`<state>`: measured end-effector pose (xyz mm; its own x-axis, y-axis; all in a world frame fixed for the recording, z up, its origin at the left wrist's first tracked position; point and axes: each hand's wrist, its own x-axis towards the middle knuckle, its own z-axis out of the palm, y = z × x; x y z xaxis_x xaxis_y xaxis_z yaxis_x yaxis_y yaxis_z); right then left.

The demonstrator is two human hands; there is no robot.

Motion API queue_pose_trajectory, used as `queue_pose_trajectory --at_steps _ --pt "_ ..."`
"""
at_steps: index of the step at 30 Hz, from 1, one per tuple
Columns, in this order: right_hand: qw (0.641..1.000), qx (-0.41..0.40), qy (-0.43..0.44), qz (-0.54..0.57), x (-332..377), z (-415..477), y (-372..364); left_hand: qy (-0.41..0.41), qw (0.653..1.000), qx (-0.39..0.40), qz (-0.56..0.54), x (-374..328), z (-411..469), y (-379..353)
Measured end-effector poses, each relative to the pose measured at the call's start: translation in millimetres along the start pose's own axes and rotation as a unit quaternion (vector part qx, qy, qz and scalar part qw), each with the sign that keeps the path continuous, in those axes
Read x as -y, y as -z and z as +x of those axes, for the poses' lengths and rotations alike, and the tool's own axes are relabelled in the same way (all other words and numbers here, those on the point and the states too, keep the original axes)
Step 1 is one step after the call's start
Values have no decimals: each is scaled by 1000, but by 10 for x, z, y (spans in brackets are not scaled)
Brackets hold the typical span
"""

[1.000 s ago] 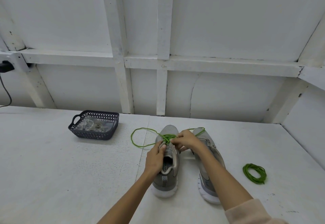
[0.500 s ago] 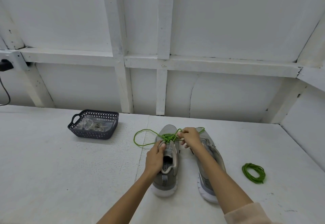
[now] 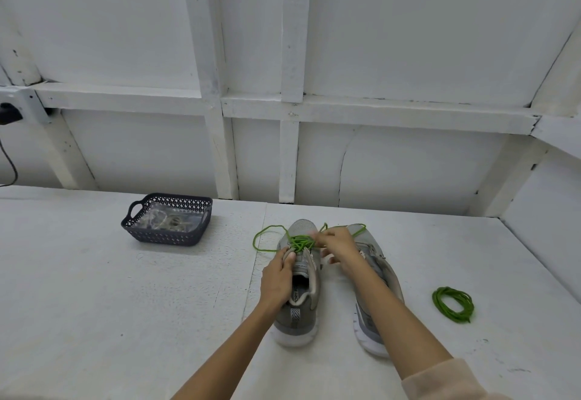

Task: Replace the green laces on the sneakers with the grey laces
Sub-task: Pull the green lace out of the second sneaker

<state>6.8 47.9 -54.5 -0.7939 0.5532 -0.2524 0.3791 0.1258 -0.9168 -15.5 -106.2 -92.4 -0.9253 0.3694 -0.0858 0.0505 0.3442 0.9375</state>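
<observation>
Two grey sneakers stand side by side on the white table, toes pointing away from me. The left sneaker (image 3: 297, 308) still has a green lace (image 3: 298, 241) threaded near its toe, with a loose loop trailing to the left. My left hand (image 3: 278, 277) grips that sneaker's upper at the tongue. My right hand (image 3: 336, 245) pinches the green lace just right of the eyelets. The right sneaker (image 3: 375, 280) is partly hidden under my right forearm. A coiled green lace (image 3: 453, 304) lies on the table to the right.
A dark perforated basket (image 3: 168, 232) at the back left holds a clear bag with pale laces (image 3: 166, 220). A white panelled wall closes off the table's far edge. A black cable hangs at the far left.
My right hand has drawn the green lace a little up and to the right, and the loose loop on the left has shrunk. My left hand stays on the sneaker.
</observation>
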Motion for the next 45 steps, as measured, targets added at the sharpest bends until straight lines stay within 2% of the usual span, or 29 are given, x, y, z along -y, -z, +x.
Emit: queue_pose_trajectory --at_steps 2,3,5,7,8,9,11,13,15,18,19,21,23,25,27,29,30,32,35,37,40,41,42,45 --pt "994 65 -5 -86 -24 1 16 0 1000 2 2 4 -1 3" --pt "994 53 7 -99 -31 25 19 0 1000 1 0 -2 -7 4" --pt "996 -45 37 -73 -43 63 4 1 1000 -2 -7 -14 -15 5" --pt "985 -169 42 8 -53 80 -2 0 1000 -3 -6 -20 -17 7" --pt "982 -184 38 33 -54 86 2 -1 1000 -4 -4 -15 -15 6" --pt "987 -155 34 29 -51 75 2 -1 1000 -4 -2 -9 -12 7" --pt "999 -36 16 -38 -60 36 -1 1 1000 -3 -5 3 2 5" --pt "994 45 0 -100 -78 22 9 0 1000 1 -7 6 10 2" --pt "994 29 19 -99 -72 56 6 0 1000 -1 -4 5 7 1" --pt "991 -126 38 1 -53 80 -17 -2 1000 -3 -2 1 -3 3" --pt "986 -155 35 44 -42 79 -17 -3 1000 -3 -2 3 -2 0" --pt "992 -110 22 51 -19 53 -20 -2 1000 -3 -2 14 7 -4" --pt "1000 -6 11 -14 -34 12 -36 -2 1000 0 -4 25 17 -3" --pt "997 39 14 -62 -73 16 -50 -2 1000 1 -6 35 19 -4" --pt "998 -17 29 -52 -84 44 -85 -2 1000 0 -6 28 14 -2" --pt "990 -132 40 14 -77 49 -118 -1 1000 -1 -7 26 13 -3" --pt "984 -163 39 56 -68 53 -123 -2 1000 -2 -7 30 14 -6" --pt "990 -122 27 71 -42 41 -119 -2 1000 -3 -6 30 14 -8" --pt "999 35 0 -20 -42 1 -111 -5 1000 -4 -8 36 25 -9" --pt "999 28 5 -34 -56 40 -100 -5 1000 -2 -9 37 23 -10" --pt "993 -118 30 -2 -101 111 -110 -4 1000 -1 -11 42 15 -7" --pt "989 -142 31 14 -103 112 -104 -5 1000 -1 -13 39 13 -6" --pt "991 -127 23 28 -100 101 -107 -5 1000 -3 -14 38 10 -7" --pt "1000 21 -14 16 -78 23 -109 -7 1000 -3 -15 35 14 -1"
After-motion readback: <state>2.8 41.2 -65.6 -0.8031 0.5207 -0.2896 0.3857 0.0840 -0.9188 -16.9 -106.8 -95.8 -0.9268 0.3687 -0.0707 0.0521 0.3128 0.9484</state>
